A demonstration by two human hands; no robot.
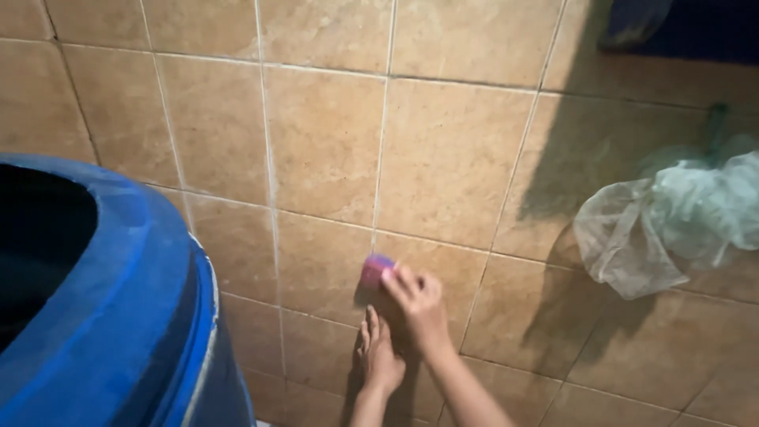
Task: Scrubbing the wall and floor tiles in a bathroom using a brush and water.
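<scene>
Two hands on the glazed tan tile wall (443,150).
Your right hand (419,304) clamps a small pink brush (375,270) against a tile near a grout line; your left hand (378,356) rests flat, fingers together, just below.

All I've got in view is a tan tiled wall (443,150) with pale grout lines, some looking whiter just left of and above the hands. Big blue barrel (118,316) sits well left of them, mouth open and dark inside. Up right hangs a pale mesh bag (656,229), throwing a heavy shadow down the tiles.
</scene>
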